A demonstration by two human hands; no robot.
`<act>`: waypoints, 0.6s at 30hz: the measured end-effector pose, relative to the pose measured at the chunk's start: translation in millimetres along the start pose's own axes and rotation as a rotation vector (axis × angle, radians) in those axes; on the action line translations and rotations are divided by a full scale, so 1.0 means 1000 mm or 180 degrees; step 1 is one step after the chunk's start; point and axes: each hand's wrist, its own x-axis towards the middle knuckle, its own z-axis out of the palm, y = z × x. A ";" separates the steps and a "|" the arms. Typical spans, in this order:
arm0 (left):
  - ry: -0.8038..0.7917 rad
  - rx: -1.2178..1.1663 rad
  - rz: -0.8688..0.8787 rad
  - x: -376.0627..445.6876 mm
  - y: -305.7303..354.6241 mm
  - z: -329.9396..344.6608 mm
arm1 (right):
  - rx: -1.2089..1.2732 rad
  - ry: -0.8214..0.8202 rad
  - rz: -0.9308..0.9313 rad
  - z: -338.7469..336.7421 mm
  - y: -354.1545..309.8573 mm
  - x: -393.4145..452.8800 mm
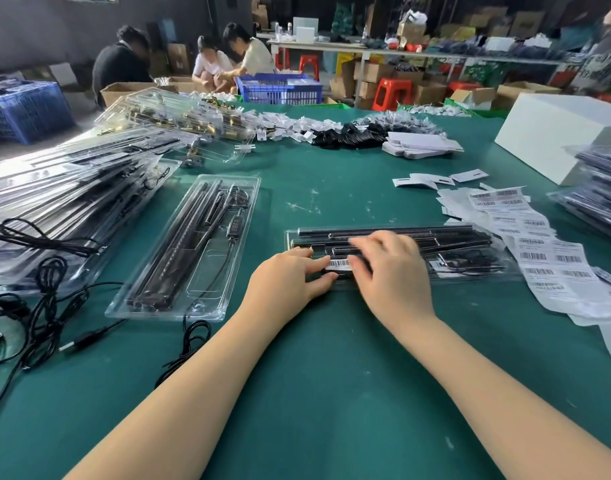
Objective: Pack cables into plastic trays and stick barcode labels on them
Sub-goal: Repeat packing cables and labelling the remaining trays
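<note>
A warehouse workroom stretches behind a green-covered table (331,393), with cardboard boxes, red stools (391,93) and three people crouched by a blue crate (279,88) in the background.

On the table, straight ahead, a clear plastic tray (470,258) lies crosswise, filled with black rods and a cable. A white barcode label (338,264) sits on its near left part. The left hand (290,275) rests at the tray's left end, fingers stretched flat, fingertips beside the label's left edge. The right hand (390,268) lies over the tray just right of the label, fingers extended and pressing down on the tray; it is blurred, so the exact finger contact with the label cannot be told. Neither hand grips anything.

To the left, a second filled tray (193,251) lies lengthwise, its cable trailing off the near end. Farther left is a stack of packed trays (65,192), with loose black cables (44,306) in front of it. To the right of the hands lies a sheet of barcode labels (539,258), partly under the crosswise tray's right end. A white box (546,133) stands at the far right, and piles of white tags (297,126) and black parts lie across the far side.
</note>
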 end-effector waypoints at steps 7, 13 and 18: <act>0.0288 0.0447 0.0383 -0.003 0.004 0.001 | -0.1135 -0.1325 0.0516 -0.018 0.050 -0.009; -0.0166 0.0647 0.1258 -0.002 0.003 0.009 | -0.1302 -0.1342 0.1725 -0.049 0.127 0.001; -0.0190 0.0738 0.1165 0.002 0.004 0.011 | -0.0968 -0.1285 0.2197 -0.060 0.153 0.016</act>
